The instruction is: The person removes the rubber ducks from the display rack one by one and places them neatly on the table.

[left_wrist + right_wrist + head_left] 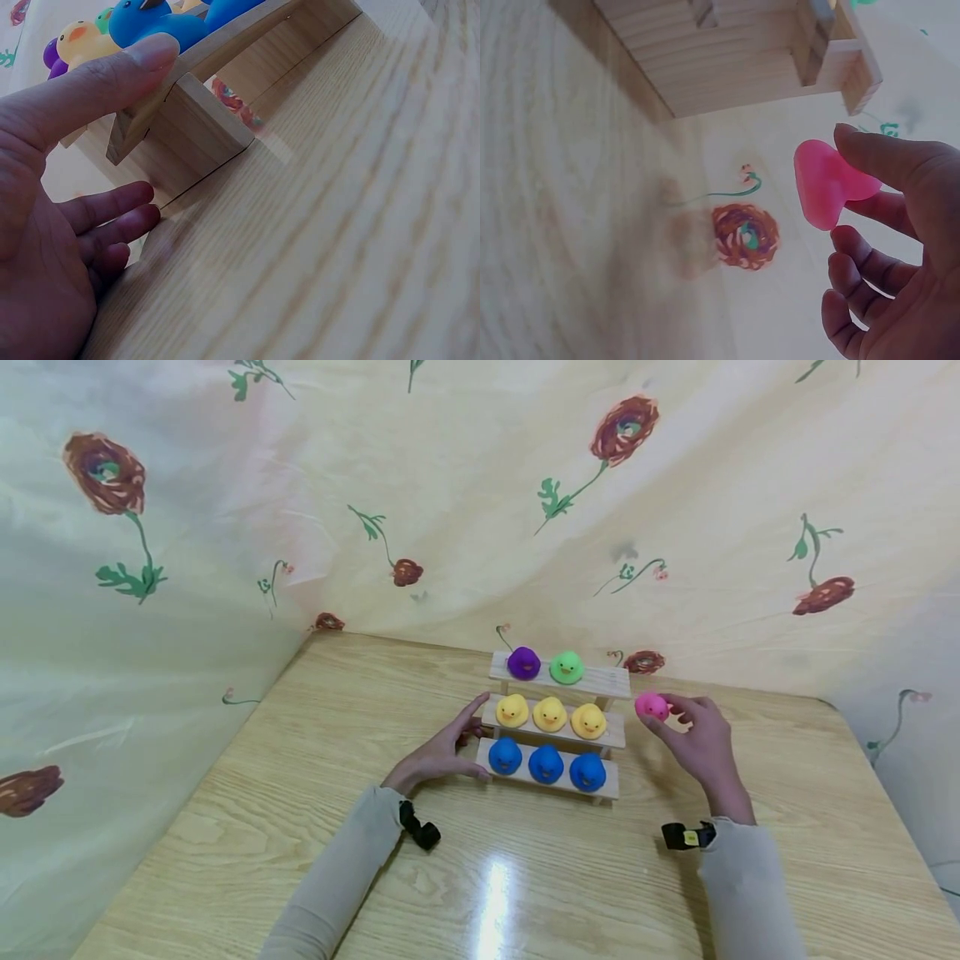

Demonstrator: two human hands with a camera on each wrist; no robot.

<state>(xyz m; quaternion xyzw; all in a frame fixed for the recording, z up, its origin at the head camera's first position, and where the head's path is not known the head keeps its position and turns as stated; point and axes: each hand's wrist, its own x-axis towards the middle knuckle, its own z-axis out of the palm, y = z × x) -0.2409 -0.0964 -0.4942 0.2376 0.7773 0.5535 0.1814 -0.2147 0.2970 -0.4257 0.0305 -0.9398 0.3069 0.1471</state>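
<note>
A three-tier wooden stand [611, 780] holds rubber ducks: purple [523, 663] and green [567, 668] on top, three yellow ones [550, 715] in the middle, three blue ones [546, 764] on the bottom. At the stand's left end is my left hand [442, 752]; in the left wrist view its thumb lies on the bottom shelf's edge beside a blue duck [157, 26], the other fingers near the side panel [191, 127]. Right of the stand, my right hand [701, 739] pinches a pink duck [652, 706] between thumb and fingers, above the table, apart from the stand.
The wooden table [555, 877] reaches back to a flowered cloth [465, 485] hanging behind it and at the left. The top shelf has bare wood [606, 680] right of the green duck.
</note>
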